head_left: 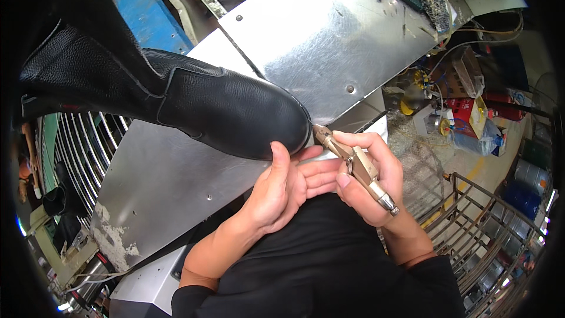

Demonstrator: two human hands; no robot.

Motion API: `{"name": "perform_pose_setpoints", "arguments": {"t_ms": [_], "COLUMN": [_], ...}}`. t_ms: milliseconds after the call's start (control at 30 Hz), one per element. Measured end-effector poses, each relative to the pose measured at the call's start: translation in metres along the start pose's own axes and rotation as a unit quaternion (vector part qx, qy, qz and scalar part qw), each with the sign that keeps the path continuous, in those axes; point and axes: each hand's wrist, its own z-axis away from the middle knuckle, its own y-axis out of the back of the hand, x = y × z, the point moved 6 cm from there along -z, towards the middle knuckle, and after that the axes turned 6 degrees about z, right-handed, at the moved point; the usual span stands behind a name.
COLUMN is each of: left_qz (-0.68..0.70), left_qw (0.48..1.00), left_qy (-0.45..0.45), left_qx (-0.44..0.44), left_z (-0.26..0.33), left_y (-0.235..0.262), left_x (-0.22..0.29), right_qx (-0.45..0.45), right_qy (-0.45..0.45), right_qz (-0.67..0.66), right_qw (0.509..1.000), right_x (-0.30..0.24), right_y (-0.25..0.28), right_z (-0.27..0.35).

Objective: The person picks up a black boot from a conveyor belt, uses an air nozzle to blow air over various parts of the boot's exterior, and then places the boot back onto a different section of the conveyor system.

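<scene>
A black leather ankle boot (176, 97) lies across the middle of the picture, its toe pointing right. My left hand (282, 185) cups the toe from below, the thumb pressed on the leather near the sole edge. My right hand (368, 179) grips a brass-coloured metal hand tool (356, 165), and the tool's tip touches the front of the toe at the sole. Both hands sit close together, fingers touching.
A shiny curved sheet-metal machine cover (329, 41) lies under and behind the boot. A white wire rack (76, 147) holds more black boots at the left. A metal wire cage (482, 241) stands at the lower right, with boxes and canisters (471, 118) beyond it.
</scene>
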Motion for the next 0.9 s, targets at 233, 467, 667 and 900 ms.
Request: {"name": "perform_pose_setpoints", "arguments": {"t_ms": [233,467,667,900], "left_qz": [-0.034,-0.401,-0.655,-0.427], "left_qw": [0.998,0.916,0.575,0.626], "left_qy": [-0.043,-0.024,-0.378,-0.621], "left_qx": [-0.016,-0.006,0.313,0.201], "left_z": [-0.031,0.001,0.184,0.123], "left_y": [-0.009,0.004,0.009,0.044], "left_x": [0.012,0.051,0.246,0.283], "right_qx": [0.109,0.142,0.133,0.068], "right_qy": [0.154,0.157,0.14,0.109], "right_qz": [0.067,0.156,0.072,-0.048], "right_qw": [0.98,0.965,0.979,0.991], "right_x": [0.016,0.024,0.021,0.007], "right_y": [-0.011,-0.016,0.003,0.036], "right_z": [0.002,0.009,-0.007,-0.086]}}
